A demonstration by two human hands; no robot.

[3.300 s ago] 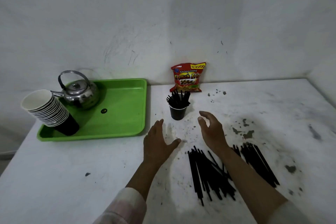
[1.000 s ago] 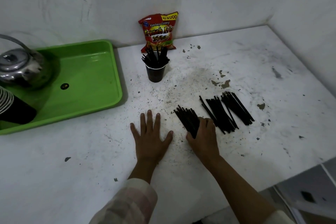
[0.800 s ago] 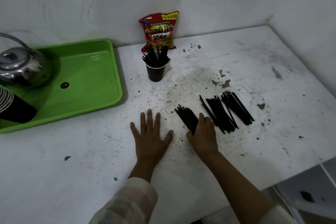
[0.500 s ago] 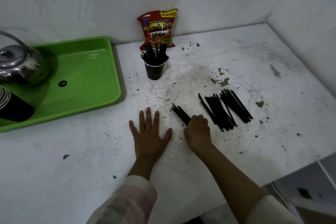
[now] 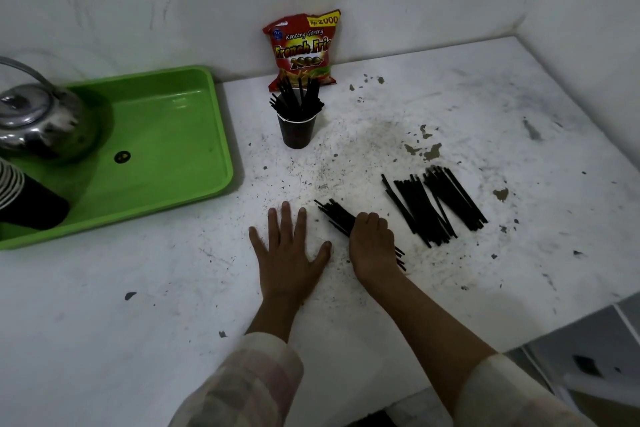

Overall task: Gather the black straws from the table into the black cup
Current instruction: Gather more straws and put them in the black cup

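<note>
the right hand (image 5: 372,246) was curled into a fist around a small bundle of thin black plastic straws (image 5: 337,215), its knuckles up and the bundle lying slantwise on the worn white counter (image 5: 485,121) — the far ends stuck out past the fingers toward the upper left, the near ends poked out beside the wrist. the left hand (image 5: 289,253) lay flat on the counter just beside it, palm down, fingers spread and holding nothing; its thumb tip came close to the right hand without touching.

a larger loose pile of black straws (image 5: 434,206) lay on the counter to the right of the closed hand, near but apart from it. the small black paper cup (image 5: 297,131) stood upright further back, beyond both hands, with a spray of black straws already standing in it. behind the cup a red french-fries snack bag (image 5: 301,45) leaned on the wall. to the left sat a green plastic tray (image 5: 180,135) carrying a shiny metal kettle (image 5: 38,121) and a stack of black paper cups (image 5: 24,204) on its side.
</note>
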